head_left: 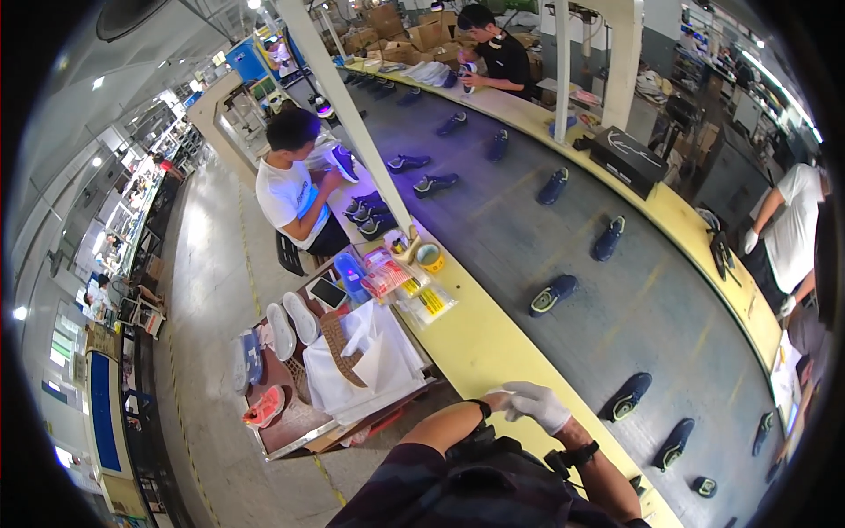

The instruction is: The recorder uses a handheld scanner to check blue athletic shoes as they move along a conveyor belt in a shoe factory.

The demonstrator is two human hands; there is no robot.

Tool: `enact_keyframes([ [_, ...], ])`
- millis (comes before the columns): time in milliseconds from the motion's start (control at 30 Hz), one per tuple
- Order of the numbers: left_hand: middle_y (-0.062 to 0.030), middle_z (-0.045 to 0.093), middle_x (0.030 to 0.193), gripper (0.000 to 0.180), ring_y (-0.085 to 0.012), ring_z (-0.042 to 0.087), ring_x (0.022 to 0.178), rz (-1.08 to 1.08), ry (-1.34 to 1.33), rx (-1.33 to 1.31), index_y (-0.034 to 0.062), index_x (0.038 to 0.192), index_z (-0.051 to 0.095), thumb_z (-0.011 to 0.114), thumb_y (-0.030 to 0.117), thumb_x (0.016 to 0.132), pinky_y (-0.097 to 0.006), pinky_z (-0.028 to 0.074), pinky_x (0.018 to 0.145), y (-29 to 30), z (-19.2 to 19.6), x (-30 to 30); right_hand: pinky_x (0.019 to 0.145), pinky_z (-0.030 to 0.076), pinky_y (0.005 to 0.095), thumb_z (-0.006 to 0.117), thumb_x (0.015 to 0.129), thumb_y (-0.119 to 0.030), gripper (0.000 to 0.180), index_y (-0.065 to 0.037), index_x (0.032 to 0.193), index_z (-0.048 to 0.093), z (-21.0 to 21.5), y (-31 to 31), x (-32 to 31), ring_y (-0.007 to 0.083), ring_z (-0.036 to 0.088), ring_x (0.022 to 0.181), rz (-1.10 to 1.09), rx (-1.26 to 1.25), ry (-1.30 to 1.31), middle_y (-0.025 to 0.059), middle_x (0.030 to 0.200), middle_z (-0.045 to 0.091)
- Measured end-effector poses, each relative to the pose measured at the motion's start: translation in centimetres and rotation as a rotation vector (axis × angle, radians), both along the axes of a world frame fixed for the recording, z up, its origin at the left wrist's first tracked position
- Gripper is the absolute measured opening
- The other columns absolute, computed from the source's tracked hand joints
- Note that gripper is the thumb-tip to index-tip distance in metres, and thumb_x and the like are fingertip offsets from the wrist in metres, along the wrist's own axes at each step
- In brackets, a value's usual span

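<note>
The white glove point(533, 401) covers the right hand point(546, 409), overlapping the left hand point(498, 400) above the yellow tabletop point(468, 341); whether either grips anything, I cannot tell.

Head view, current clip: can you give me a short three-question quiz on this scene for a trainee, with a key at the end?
1. What covers the person's right hand?
2. True or false: the black box stands on the grey belt.
3. Where is the yellow tape roll?
A) On the grey belt
B) On the near yellow ledge
C) On top of the black box

Key:
1. A white glove.
2. False; it stands on the far yellow ledge.
3. B
</note>
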State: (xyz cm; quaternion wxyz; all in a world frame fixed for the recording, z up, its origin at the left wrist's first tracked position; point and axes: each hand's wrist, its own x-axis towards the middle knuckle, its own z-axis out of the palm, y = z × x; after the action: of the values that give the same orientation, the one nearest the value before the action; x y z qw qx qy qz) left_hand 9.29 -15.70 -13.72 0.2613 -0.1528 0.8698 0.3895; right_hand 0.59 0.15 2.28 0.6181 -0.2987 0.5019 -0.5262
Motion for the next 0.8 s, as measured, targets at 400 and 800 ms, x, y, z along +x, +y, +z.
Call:
enact_keyframes([
  [400, -0.0165, 0.060, 0.149, 0.071, -0.0383, 0.056, 0.137, -0.184, -0.312, -0.187, 0.0135, 0.143, 0.062, 0.063, 0.062, 0.091, -0.048, 0.046, 0.112, 2.1, -5.9, -2.9, 0.081, 0.061, 0.0366, 0.065, 0.102, -0.029, 0.056, 0.010, 0.142, 0.054, -7.5, 21.3, 0.9, 0.0263, 0.074, 0.088, -0.675, 0.399, -0.143, 0.0222, 0.113, 0.073],
  [800, -0.0240, 0.073, 0.125, 0.076, -0.0404, 0.070, 0.114, -0.174, -0.386, -0.099, 0.0006, 0.129, 0.070, 0.070, 0.063, 0.087, -0.046, 0.055, 0.097, 0.8, -9.5, -3.5, 0.081, 0.060, 0.0358, 0.067, 0.101, -0.032, 0.058, 0.009, 0.140, 0.056, -8.0, 27.7, 0.4, 0.0245, 0.074, 0.090, -0.888, 0.477, -0.146, 0.0195, 0.112, 0.074],
])
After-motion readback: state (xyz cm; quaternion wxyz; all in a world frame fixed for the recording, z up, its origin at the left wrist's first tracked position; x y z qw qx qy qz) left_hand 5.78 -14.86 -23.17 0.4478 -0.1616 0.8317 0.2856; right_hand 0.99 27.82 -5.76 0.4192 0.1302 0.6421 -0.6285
